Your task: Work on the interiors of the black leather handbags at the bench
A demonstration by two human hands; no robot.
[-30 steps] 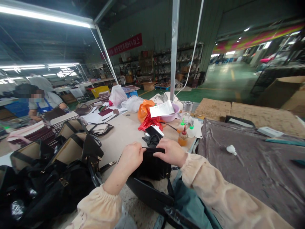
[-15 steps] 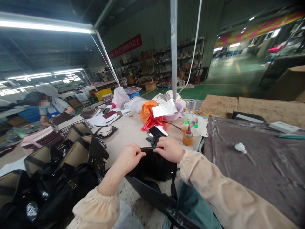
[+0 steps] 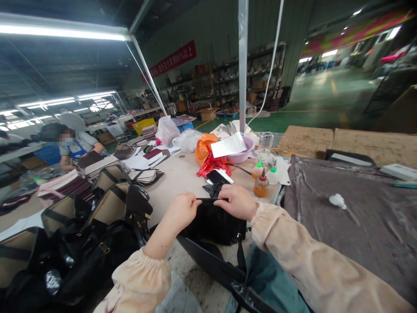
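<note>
A black bag [image 3: 213, 224] hangs between my hands over the near edge of the table, its strap and a small gold-coloured fitting at its right side. My left hand [image 3: 184, 211] pinches the upper edge of the bag between thumb and fingers. Close beside it, my right hand [image 3: 237, 201] grips the same edge, thumb toward the left hand. A flat black panel [image 3: 208, 265] of the bag slopes down toward my lap. The inside of the bag is too dark to make out.
Several black bags with tan insides [image 3: 107, 204] crowd the left. Beyond my hands lie a phone [image 3: 216, 177], a red plastic bag [image 3: 211, 165] and a glue bottle [image 3: 261, 186]. A dark covered surface [image 3: 352, 213] fills the right. A co-worker [image 3: 76, 145] sits at far left.
The view has turned slightly left, so the surroundings sit a little further right. Both hands keep their hold on the bag's edge, which looks straighter now.
</note>
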